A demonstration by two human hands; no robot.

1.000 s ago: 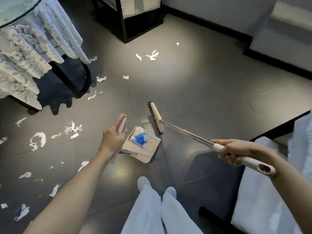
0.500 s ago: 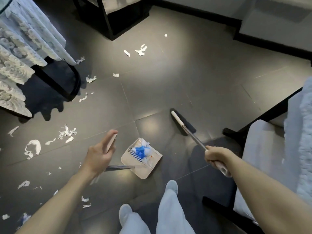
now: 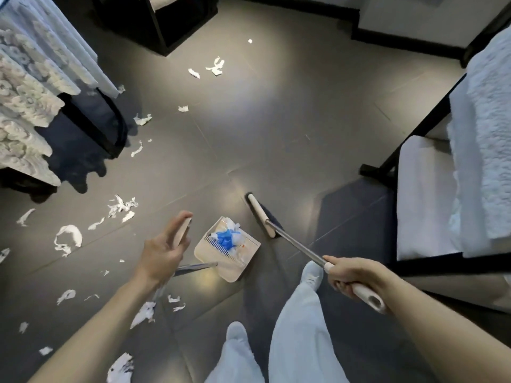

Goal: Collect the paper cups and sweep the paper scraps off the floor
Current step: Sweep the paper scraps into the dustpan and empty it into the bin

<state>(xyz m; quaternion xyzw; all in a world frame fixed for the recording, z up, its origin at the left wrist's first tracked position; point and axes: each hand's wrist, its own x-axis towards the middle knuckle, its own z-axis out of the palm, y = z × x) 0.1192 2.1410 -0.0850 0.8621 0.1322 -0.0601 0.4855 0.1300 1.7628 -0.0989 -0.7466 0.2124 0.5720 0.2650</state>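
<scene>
My left hand (image 3: 163, 251) grips the beige handle of a dustpan (image 3: 229, 268), whose pan rests on the dark tiled floor and holds blue and white paper bits. My right hand (image 3: 351, 275) is closed round the white grip of a broom (image 3: 261, 215); its brush head sits on the floor just right of the pan. White paper scraps (image 3: 121, 207) litter the floor to the left and behind, with more scraps (image 3: 215, 66) farther off near the top. No paper cup is visible.
A table with a lace cloth (image 3: 30, 106) stands at the left. A dark-framed chair with a white cushion (image 3: 425, 200) is at the right, another dark piece of furniture (image 3: 163, 20) at the top. My legs (image 3: 298, 333) in light trousers are at the bottom.
The broom head has swung from far of the pan towards me and now lies close beside the pan's right edge. My right hand has drawn back. My feet have shifted.
</scene>
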